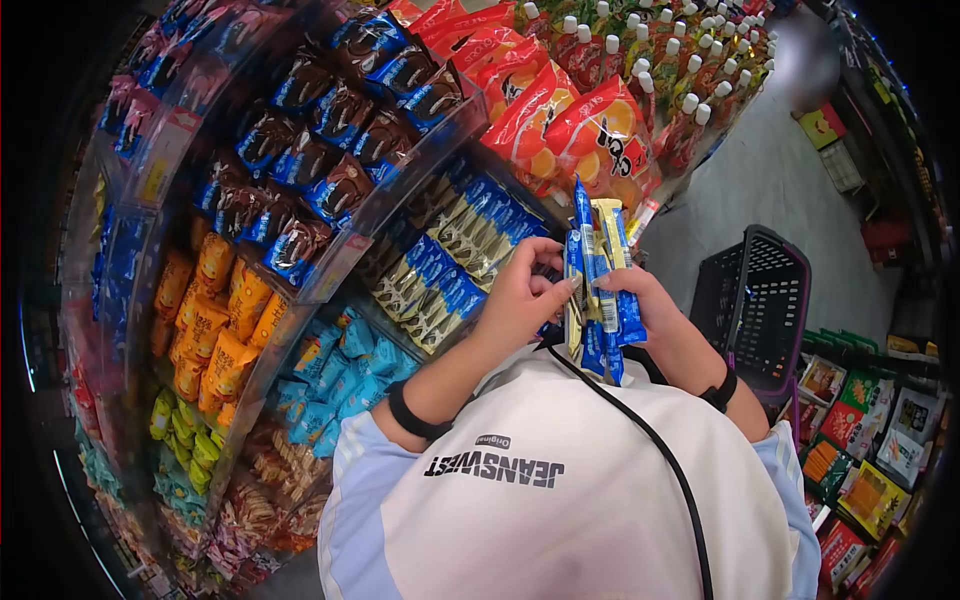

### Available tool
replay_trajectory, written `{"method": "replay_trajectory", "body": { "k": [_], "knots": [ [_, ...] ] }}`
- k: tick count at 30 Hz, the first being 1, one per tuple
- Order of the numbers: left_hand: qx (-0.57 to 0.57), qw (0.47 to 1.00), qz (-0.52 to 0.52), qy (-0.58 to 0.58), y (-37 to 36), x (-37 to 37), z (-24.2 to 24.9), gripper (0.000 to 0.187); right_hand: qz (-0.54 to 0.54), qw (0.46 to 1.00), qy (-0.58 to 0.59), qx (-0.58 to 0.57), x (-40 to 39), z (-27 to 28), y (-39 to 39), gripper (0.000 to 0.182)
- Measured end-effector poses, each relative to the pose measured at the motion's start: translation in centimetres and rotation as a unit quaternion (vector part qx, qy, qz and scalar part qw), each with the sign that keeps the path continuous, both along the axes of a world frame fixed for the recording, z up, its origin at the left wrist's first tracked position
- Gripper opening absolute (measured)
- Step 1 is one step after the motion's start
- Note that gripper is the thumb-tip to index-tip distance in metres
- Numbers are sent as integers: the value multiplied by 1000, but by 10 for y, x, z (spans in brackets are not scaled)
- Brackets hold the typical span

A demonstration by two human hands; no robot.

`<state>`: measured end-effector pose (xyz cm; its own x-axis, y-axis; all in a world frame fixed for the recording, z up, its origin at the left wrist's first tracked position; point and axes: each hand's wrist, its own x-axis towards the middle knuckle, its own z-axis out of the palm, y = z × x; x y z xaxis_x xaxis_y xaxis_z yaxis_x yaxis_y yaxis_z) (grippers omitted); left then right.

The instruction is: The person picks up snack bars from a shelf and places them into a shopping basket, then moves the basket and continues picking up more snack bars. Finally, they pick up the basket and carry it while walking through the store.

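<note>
Several slim blue and cream snack packets (604,262) stand upright in a bunch between my two hands, in front of my chest. My right hand (640,298) is wrapped round the bunch, its thumb across the front. On the other side, my left hand (530,290) has its fingers bent and its thumb and fingertips pressed to the edge of the same packets. Just beyond my left hand, a clear shelf bin holds rows of similar blue and cream packets (440,285).
Tiered bins at the left hold dark blue packets (335,110), orange packets (215,340) and light blue packets (350,370). Red bags (600,135) and white-capped bottles (690,100) are ahead. A black basket (752,305) stands at the right, near shelves of packaged food (870,495).
</note>
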<state>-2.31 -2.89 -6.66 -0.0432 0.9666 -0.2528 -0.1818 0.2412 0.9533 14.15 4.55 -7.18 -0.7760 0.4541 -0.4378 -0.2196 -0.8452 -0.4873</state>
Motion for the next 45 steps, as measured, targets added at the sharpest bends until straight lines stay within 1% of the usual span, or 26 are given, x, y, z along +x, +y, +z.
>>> {"method": "replay_trajectory", "body": {
  "k": [2,3,5,7,9,10,11,13,14,17,19,21,23,24,27,30,33,36,39,42,45],
  "knots": [
    [3,999,-21,50,-2,0,-2,47,-7,1000,-3,-8,0,0,-1,42],
    [42,990,-37,130,-4,2,-4,47,-15,1000,-8,-5,0,-2,-3,42],
    [118,949,-68,286,-6,6,-8,48,-26,1000,-11,5,0,-4,-4,39],
    [75,971,-76,215,-4,3,0,45,-32,999,-7,17,-1,-5,-3,37],
    [22,985,-88,143,0,-10,6,40,-73,997,-20,-18,-1,-3,-4,35],
    [42,989,-60,131,5,-19,-7,37,-93,995,-27,-36,-1,-2,-4,34],
    [57,981,-72,171,4,-26,-14,36,-93,995,-17,-25,0,-3,-3,34],
    [86,960,-99,249,7,-29,2,36,-95,995,4,-2,2,-5,-3,35],
    [78,968,-128,199,7,-26,2,38,-97,995,9,-4,1,-5,-5,35],
    [50,977,-6,207,26,-57,-26,38,-95,995,19,9,1,-1,0,36],
    [-12,947,1,321,44,-105,-51,40,-86,996,14,27,7,-8,3,37],
    [4,866,-10,501,58,-132,-79,40,-91,996,10,12,8,-13,2,36],
    [32,825,-56,561,77,-149,-123,38,-84,996,8,11,6,-14,2,39],
    [46,803,-80,589,82,-149,-124,37,-75,997,8,18,4,-13,1,41],
    [76,771,-128,619,91,-146,-129,36,-70,997,-1,28,4,-9,1,44],
    [132,729,-167,651,89,-149,-129,35,-81,996,-16,31,6,-7,3,45],
    [200,684,-163,683,82,-155,-138,35,-89,996,-12,22,8,-11,3,45],
    [197,659,-159,709,76,-157,-143,39,-85,996,-5,17,7,-12,4,44],
    [164,654,-157,721,73,-147,-133,35,-84,996,5,9,5,-9,5,39],
    [75,696,-138,701,70,-137,-110,28,-79,997,7,9,4,-12,6,38],
    [18,684,-168,709,68,-145,-126,23,-70,997,8,10,3,-16,7,38]
  ]
}}
